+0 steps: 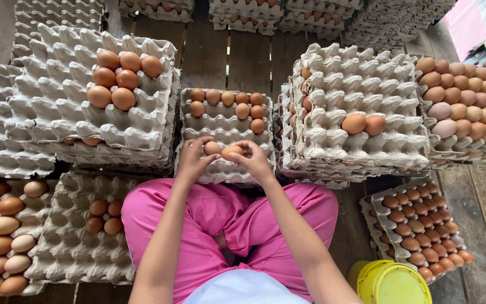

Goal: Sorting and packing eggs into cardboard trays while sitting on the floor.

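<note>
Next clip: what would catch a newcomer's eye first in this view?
Grey egg trays piled on all sides, some full of brown eggs, some nearly bare. In the middle, the left hand and right hand each hold an egg over the centre tray, above crossed legs in bright pink trousers. A yellow bucket sits at the lower right.

Floor: dark wooden planks (pixel 248 56). Directly on it: stacks of grey pulp egg trays (pixel 57 107) left, centre, right and far; yellow bucket (pixel 388 283) near right.
</note>
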